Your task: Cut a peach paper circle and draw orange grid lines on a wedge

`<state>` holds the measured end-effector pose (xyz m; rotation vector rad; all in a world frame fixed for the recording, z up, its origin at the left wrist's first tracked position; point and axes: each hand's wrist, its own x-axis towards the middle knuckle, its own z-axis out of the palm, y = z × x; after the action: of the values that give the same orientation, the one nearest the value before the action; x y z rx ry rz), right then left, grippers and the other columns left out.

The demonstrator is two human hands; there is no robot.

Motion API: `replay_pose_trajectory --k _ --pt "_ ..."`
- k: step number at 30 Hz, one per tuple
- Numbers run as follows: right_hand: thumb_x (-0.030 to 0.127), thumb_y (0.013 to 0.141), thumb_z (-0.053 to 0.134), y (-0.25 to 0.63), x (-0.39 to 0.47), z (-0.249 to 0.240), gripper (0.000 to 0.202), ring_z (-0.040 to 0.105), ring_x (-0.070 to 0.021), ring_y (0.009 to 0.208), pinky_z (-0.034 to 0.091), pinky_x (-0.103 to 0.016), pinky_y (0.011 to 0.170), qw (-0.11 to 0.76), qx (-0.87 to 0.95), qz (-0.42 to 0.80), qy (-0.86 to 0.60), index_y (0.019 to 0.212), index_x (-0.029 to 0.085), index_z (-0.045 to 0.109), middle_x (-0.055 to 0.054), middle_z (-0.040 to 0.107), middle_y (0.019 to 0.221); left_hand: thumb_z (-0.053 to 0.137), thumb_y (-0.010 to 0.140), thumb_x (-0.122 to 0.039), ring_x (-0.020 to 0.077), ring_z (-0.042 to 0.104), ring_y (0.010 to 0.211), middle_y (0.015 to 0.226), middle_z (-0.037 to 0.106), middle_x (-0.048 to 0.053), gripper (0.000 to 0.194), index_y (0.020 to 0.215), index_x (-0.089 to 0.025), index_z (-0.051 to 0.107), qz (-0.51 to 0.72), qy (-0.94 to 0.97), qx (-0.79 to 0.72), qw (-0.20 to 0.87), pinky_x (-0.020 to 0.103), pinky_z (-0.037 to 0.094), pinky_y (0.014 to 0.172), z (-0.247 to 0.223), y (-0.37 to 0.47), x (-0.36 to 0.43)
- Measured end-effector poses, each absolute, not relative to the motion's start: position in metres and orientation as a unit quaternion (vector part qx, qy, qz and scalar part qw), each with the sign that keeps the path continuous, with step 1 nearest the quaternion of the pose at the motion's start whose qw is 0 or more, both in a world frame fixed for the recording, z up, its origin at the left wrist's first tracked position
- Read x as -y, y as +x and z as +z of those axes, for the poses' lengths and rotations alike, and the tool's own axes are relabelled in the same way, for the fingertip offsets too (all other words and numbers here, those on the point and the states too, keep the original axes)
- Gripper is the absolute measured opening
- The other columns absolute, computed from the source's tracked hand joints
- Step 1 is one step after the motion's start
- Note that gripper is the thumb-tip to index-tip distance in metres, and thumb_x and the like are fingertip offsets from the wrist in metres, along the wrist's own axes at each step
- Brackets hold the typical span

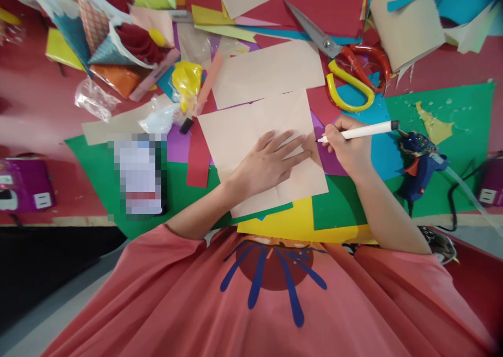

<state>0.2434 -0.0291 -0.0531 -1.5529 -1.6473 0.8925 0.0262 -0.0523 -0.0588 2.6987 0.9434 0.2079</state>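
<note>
A pale cream sheet of paper [230, 142] lies in front of me over coloured sheets. My left hand [273, 160] rests flat on it, fingers spread toward the right. In my right hand [349, 145] is a white marker [365, 131] with a black end, held in a writing grip. Its tip points left and sits close to the sheet's right edge; I cannot tell whether it touches. Another cream sheet [271, 71] lies just beyond the first. Beneath them show purple, red, green and yellow papers.
Scissors [332, 51] with red and yellow handles lie at the back right. A blue glue gun [418, 174] with a cord rests on green paper [471, 121] at right. A phone [139, 176] lies at left. Plastic-wrapped yellow clay [186, 79] and patterned pouches [98, 27] stand behind.
</note>
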Motion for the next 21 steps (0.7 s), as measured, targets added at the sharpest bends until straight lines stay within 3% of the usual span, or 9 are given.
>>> replay_pose_trajectory --k 11,17,21 --pt "0.032 0.089 0.057 0.246 0.03 -0.056 0.035 0.051 -0.0155 0.047 0.047 -0.034 0.047 0.324 0.663 0.317 -0.596 0.058 0.026 0.042 0.001 0.052 0.051 0.049 0.094 -0.02 0.0266 0.036 0.142 0.153 0.042 0.006 0.049 0.142 -0.03 0.044 0.083 0.933 -0.325 0.131 0.049 0.031 0.114 -0.061 0.026 0.052" --pt "0.041 0.086 0.059 0.246 0.028 -0.055 0.038 0.05 -0.0146 0.043 0.043 -0.03 0.041 0.364 0.596 0.376 -0.609 0.055 0.025 0.045 0.001 0.052 0.048 0.048 0.095 -0.022 0.0261 0.037 0.142 0.154 0.04 0.004 0.048 0.142 -0.031 0.044 0.071 0.935 -0.327 0.116 0.048 0.032 0.114 -0.06 0.026 0.054" --pt "0.047 0.091 0.051 0.249 0.033 -0.043 0.028 0.05 -0.0151 0.036 0.036 -0.03 0.033 0.435 0.542 0.405 -0.594 0.077 0.025 0.06 0.001 0.06 0.052 0.042 0.097 -0.025 0.0277 0.038 0.141 0.153 0.042 0.007 0.048 0.145 -0.028 0.042 0.076 0.922 -0.361 0.118 0.047 0.033 0.111 -0.057 0.029 0.058"
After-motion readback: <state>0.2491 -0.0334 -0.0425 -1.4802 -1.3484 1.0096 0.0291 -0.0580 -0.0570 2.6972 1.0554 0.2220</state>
